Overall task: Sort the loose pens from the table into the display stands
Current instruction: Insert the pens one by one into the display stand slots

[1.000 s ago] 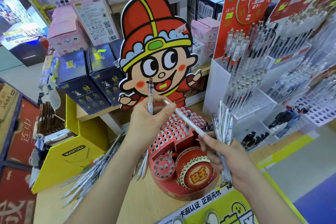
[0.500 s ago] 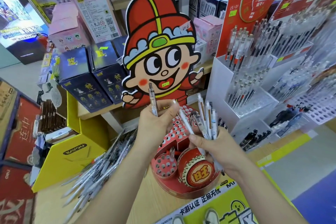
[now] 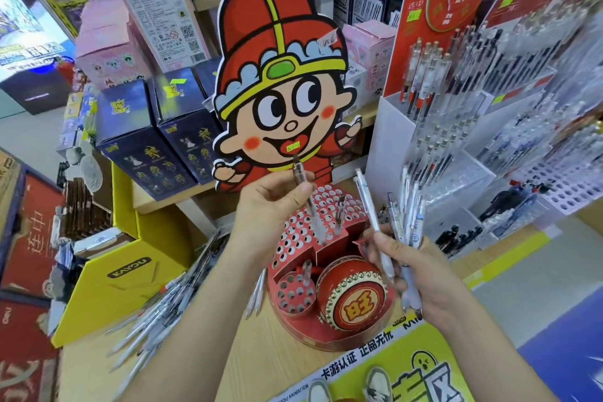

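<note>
While the left hand point(image 3: 270, 206) pinches one clear pen point(image 3: 308, 199) between thumb and fingers, we can see its lower end is down at the holed top of the red display stand point(image 3: 290, 238). We can't tell if it's actually seated in a hole.

We count two more in that stand: an upright pen point(image 3: 341, 212) on the upper tier and a second pen point(image 3: 306, 268) in the small round cup at its front left.

The right hand point(image 3: 414, 268) is wrapped around a bunch of pens point(image 3: 411, 215) fanned upward, just right of the stand. One long white pen point(image 3: 368, 202) leans out left from the rest. We make it roughly five others, but they blur together, so don't hold us to that.

On the table point(image 3: 254, 352), a pair of pale pens point(image 3: 256, 297) lies right beside the stand's left edge. A much bigger loose pile point(image 3: 156, 313) spreads further left, too smeared to count.

There's one red drum point(image 3: 352, 297) at the stand's front and one big cartoon cutout point(image 3: 280, 91) behind it. We also count two dark blue boxes point(image 3: 137, 137) on the shelf to the left, and one yellow box point(image 3: 130, 271) below them.
</note>
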Demonstrator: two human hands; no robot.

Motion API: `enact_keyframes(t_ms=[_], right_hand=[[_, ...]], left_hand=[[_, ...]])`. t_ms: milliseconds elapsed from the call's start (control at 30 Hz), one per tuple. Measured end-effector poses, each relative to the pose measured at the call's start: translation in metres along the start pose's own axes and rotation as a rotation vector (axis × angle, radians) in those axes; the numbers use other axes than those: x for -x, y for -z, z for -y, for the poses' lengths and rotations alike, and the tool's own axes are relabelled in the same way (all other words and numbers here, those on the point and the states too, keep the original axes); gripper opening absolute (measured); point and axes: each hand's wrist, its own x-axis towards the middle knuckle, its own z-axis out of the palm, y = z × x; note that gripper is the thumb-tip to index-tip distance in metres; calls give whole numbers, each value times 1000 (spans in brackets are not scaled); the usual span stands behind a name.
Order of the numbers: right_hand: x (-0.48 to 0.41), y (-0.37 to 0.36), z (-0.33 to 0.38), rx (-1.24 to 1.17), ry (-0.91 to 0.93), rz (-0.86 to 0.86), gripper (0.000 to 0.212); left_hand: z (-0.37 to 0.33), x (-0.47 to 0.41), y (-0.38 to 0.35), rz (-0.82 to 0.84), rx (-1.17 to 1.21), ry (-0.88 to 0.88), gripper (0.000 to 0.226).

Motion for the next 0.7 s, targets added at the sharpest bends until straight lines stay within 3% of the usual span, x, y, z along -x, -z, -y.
enact_keyframes(t_ms=[233, 333, 467, 633, 700], right_hand=[[6, 17, 2, -74, 21, -93, 66], [9, 17, 0, -87, 13, -120, 79], [11, 18, -5, -62, 6, -136, 96], [14, 15, -5, -42, -1, -125, 86], [15, 14, -3, -25, -11, -120, 64]], left_hand=[[16, -9, -6, -9, -414, -110, 18], [27, -10, -5, -17, -469, -86, 23], [27, -6, -7, 9, -472, -136, 13], [39, -3, -9, 86, -691, -242, 6], [47, -8, -7, 100, -790, -253, 9]])
